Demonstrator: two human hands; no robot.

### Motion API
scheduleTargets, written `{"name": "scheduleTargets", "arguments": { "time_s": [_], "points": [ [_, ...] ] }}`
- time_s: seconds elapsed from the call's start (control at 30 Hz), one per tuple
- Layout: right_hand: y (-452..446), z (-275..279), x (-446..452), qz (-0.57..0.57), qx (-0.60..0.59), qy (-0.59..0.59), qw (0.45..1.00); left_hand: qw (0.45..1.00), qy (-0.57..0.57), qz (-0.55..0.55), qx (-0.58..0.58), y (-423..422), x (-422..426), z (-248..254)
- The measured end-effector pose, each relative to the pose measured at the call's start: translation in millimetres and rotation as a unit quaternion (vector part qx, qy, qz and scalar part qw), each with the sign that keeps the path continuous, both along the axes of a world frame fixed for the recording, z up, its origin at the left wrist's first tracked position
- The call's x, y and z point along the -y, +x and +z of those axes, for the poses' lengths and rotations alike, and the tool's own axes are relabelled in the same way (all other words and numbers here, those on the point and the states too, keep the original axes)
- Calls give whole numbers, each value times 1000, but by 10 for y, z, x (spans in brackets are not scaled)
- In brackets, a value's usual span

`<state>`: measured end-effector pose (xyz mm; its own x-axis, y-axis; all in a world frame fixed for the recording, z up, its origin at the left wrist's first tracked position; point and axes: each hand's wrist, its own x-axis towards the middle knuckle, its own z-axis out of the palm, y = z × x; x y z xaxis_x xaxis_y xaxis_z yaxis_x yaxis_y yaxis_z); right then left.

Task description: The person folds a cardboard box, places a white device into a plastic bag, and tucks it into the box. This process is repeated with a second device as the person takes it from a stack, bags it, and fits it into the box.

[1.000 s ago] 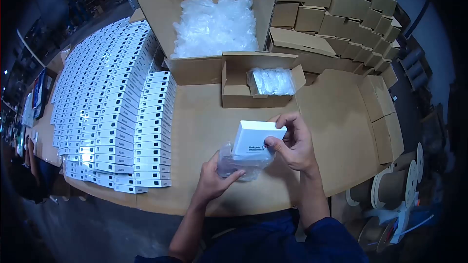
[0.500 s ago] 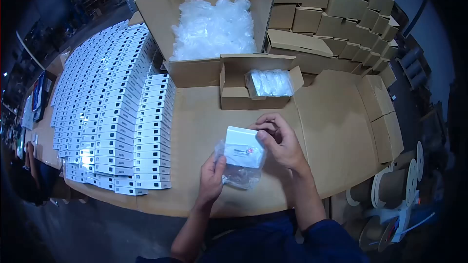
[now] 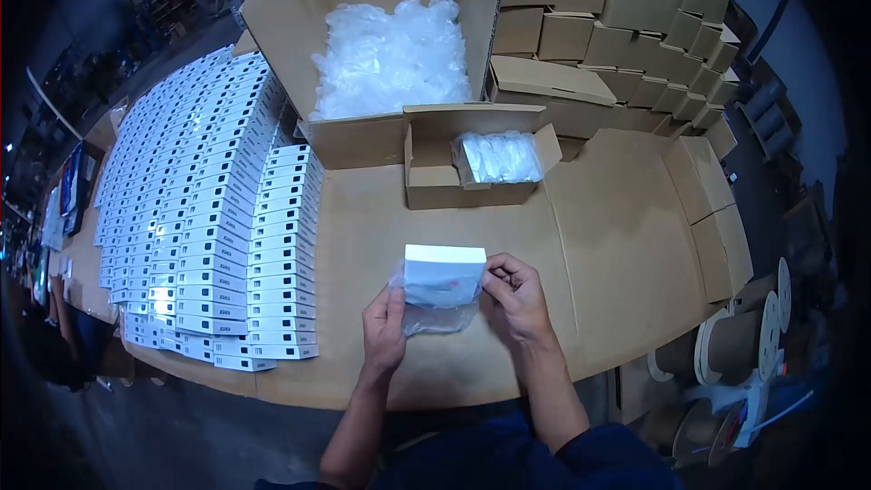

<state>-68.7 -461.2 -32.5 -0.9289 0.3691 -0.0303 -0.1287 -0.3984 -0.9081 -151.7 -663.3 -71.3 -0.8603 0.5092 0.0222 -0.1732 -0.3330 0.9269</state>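
Note:
A small white box (image 3: 445, 257) sits partly inside a clear plastic bag (image 3: 441, 318), its upper end sticking out of the bag's mouth. My left hand (image 3: 386, 327) is closed on the left side of the bag, thumb on the front. At the upper right, the fingers of my right hand (image 3: 517, 298) pinch the bag's edge beside the box. Just beyond my hands, an open brown carton (image 3: 467, 195) contains several plastic-wrapped boxes (image 3: 504, 159) packed at its right end.
Tall stacks of white boxes (image 3: 218, 218) cover the left side of the cardboard-topped table (image 3: 626, 245). Behind stands a large carton (image 3: 358, 145) full of clear plastic bags (image 3: 395, 59). Brown cartons (image 3: 581, 36) are piled at the back right. Cable spools (image 3: 735, 345) stand off the right edge.
The box has tipped, so its top end now shows, and sits deeper in the bag. My right hand has moved down from the box's top corner to the bag's right edge.

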Motion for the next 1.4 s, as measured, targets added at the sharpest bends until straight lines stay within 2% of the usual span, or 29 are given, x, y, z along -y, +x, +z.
{"name": "scheduleTargets", "arguments": {
  "time_s": [0.07,0.2,0.27,0.33,0.4,0.43,0.53,0.57,0.67,0.7,0.77,0.83,0.93,1.07,1.13,1.2,1.23,1.33,1.4],
  "points": [
    [3,4,-25,1,-18,-11,1000,1000,11,4,-11,10,7,25],
    [-25,-27,3,5,-95,-66,993,992,-36,18,-116,16,18,140],
    [-14,-37,-54,66,-134,-120,981,981,-72,-9,-177,0,77,198],
    [-35,-18,-88,60,-104,-43,992,990,-31,6,-135,0,39,143],
    [13,-57,-152,70,-30,-49,996,998,10,34,-55,-7,-43,99],
    [26,-73,-167,75,7,-52,996,996,-39,13,-75,-29,-17,125],
    [-5,-89,-71,55,-15,-203,977,989,-68,-1,-131,-2,-46,268],
    [4,-45,-34,49,-9,-156,986,987,-84,18,-139,22,-61,260],
    [-13,18,61,31,-39,-184,982,997,-6,55,-48,83,-104,51],
    [-20,10,67,24,-56,-142,988,997,28,57,-43,79,-126,76],
    [-36,0,75,3,-42,-148,988,993,93,60,-31,74,-160,154],
    [-46,78,117,-9,-35,-177,984,992,94,79,3,70,-208,161],
    [-31,126,246,13,-54,-33,998,990,110,84,12,51,-229,142],
    [-28,-53,267,-3,5,32,999,995,55,80,-12,91,-260,126],
    [-38,-1,258,-4,-27,53,998,997,23,73,-22,121,-335,433],
    [-13,9,193,16,-41,80,996,1000,2,22,-18,96,-290,519],
    [-17,93,157,26,-30,130,991,1000,-7,-5,-15,83,-270,530],
    [-48,73,94,48,-71,200,976,999,-22,-23,21,74,-207,347],
    [-46,47,92,51,-42,196,978,998,-12,7,67,62,-225,278]
  ]
}}
